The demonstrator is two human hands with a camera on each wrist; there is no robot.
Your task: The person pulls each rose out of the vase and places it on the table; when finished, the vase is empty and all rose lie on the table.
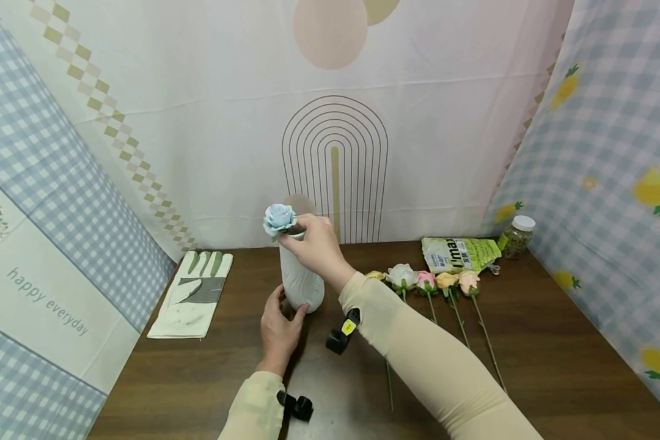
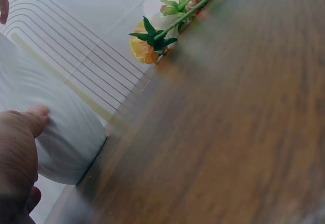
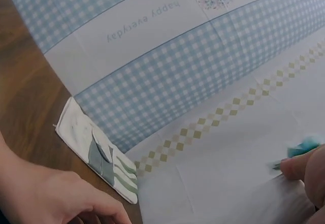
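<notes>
A white vase (image 1: 301, 276) with a swirled surface stands on the brown table. Around its lower part my left hand (image 1: 279, 333) curls, thumb on the near side; in the left wrist view that thumb (image 2: 36, 118) presses the vase wall. Up at the vase's mouth, my right hand (image 1: 320, 247) pinches a pale blue artificial rose (image 1: 279, 219) just below its bloom. The bloom leans left over the rim, and its stem is hidden by the fingers and the vase. The right wrist view catches only a blurred edge of the blue rose (image 3: 306, 146) beside the fingertips.
Right of the vase lie several artificial roses, among them a white rose (image 1: 401, 276) and a peach rose (image 1: 469, 282). Behind them are a green packet (image 1: 459, 253) and a lidded jar (image 1: 517, 237). A white-and-grey glove (image 1: 189, 299) lies left. Patterned cloth (image 1: 225, 153) hangs around the table.
</notes>
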